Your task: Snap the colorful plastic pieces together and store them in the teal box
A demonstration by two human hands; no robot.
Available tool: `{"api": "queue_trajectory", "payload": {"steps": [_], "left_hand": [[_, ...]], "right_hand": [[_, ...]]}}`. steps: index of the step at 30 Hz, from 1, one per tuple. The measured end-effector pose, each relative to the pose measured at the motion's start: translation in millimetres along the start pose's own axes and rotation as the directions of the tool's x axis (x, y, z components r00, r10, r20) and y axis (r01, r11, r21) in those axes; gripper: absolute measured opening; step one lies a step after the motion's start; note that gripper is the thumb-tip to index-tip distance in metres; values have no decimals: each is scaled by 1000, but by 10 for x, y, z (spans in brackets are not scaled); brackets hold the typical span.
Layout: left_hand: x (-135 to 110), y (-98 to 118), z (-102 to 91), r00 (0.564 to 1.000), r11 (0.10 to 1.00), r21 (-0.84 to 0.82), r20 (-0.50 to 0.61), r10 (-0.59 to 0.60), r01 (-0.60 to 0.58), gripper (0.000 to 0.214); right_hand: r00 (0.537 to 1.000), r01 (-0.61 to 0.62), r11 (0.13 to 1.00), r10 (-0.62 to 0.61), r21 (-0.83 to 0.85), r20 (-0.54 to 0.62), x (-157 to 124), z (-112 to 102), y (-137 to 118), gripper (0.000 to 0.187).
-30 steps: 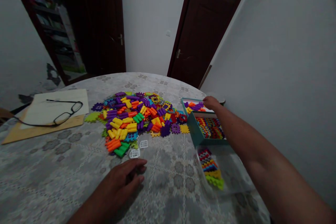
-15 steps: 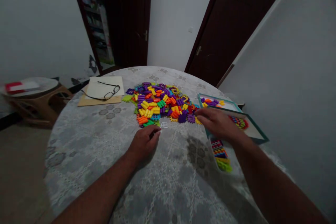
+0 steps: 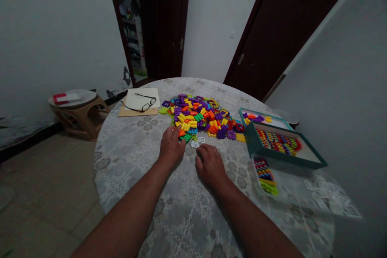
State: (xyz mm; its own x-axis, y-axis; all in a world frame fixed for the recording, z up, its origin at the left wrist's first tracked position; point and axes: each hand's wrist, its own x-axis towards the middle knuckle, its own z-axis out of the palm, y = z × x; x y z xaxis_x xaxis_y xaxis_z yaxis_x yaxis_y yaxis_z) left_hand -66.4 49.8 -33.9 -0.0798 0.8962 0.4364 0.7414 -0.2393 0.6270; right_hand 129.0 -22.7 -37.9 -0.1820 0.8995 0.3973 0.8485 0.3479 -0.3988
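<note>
A heap of colourful plastic building pieces (image 3: 201,117) lies in the middle of a round table (image 3: 187,205) with a grey lace cloth. My left hand (image 3: 172,147) rests palm down at the near edge of the heap, fingers lying fairly flat and touching the closest pieces. My right hand (image 3: 209,164) lies beside it, knuckles up and fingers curled under; what they hold, if anything, is hidden. Two small white grid pieces (image 3: 197,142) sit just beyond my right hand's fingers.
A teal box (image 3: 272,151) with sorted pieces and its lid (image 3: 260,117) stand at the right. A clear tray (image 3: 264,171) of stacked pieces lies in front. Glasses (image 3: 144,104) rest on papers at the back left. A low stool (image 3: 79,109) stands on the floor.
My right hand has drawn back from the teal box to the table beside my left hand. My left hand has slid forward to the heap. The view has pulled back and turned left.
</note>
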Motion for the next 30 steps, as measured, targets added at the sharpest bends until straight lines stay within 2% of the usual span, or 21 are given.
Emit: {"api": "queue_trajectory", "payload": {"steps": [7, 12, 18, 23, 24, 26, 28, 30], "left_hand": [[-37, 25, 53, 991, 984, 168, 127, 41, -63, 60], [-32, 12, -4, 971, 974, 138, 183, 155, -182, 46], [-153, 144, -47, 886, 926, -37, 280, 371, -376, 36], [-294, 307, -58, 776, 867, -220, 385, 499, -448, 23], [-299, 318, -58, 781, 863, -254, 370, 503, -436, 20], [-269, 306, -61, 848, 882, -258, 267, 458, -395, 19], [-188, 252, -71, 924, 923, -181, 114, 364, -341, 25], [-78, 180, -86, 962, 961, -61, 12, 271, -270, 34]], "right_hand": [[995, 45, 996, -38, 72, -90, -33, 79, 108, 40], [971, 52, 994, -28, 95, -238, -13, 129, 189, 42], [951, -12, 996, 38, 85, -306, 24, 164, 274, 39], [941, -46, 986, 97, 163, -323, 55, 162, 339, 36], [941, -55, 983, 111, 177, -320, 58, 157, 353, 36], [941, -73, 976, 136, 207, -310, 62, 146, 382, 37], [937, -91, 968, 162, 232, -309, 67, 134, 405, 38], [932, -106, 962, 185, 253, -313, 78, 121, 421, 39]]}}
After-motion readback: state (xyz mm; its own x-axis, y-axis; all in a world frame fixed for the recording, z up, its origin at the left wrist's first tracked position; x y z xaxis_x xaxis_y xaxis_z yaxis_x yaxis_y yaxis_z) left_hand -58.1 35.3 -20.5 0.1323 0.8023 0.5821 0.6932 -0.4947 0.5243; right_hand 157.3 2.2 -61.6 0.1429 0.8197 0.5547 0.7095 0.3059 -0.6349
